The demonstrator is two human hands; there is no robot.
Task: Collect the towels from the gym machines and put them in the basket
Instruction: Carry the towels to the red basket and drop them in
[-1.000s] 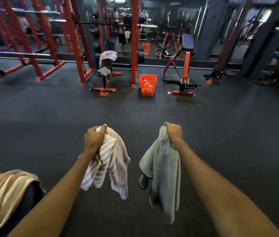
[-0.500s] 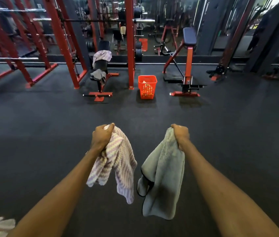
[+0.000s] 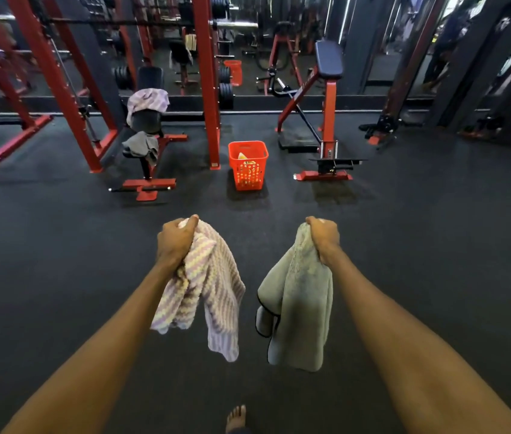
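hands: 2 [image 3: 175, 241] [image 3: 324, 234]; towels held: 2 [image 3: 207, 283] [image 3: 301, 296]; bench towels: 2 [image 3: 148, 100] [image 3: 141, 145]; basket: 1 [image 3: 247, 151]

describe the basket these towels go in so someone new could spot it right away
Look across the dark floor to the red rack post before the mirror. The basket stands on the floor just right of its foot, left of the pad machine. It is the only orange perforated plastic box there, open-topped.

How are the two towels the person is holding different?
The striped towel has pink and pale yellow zigzag lines; the grey towel is plain with a dark edge. The striped towel hangs from the left hand, the grey towel from the right hand. Both dangle bunched above the dark floor.
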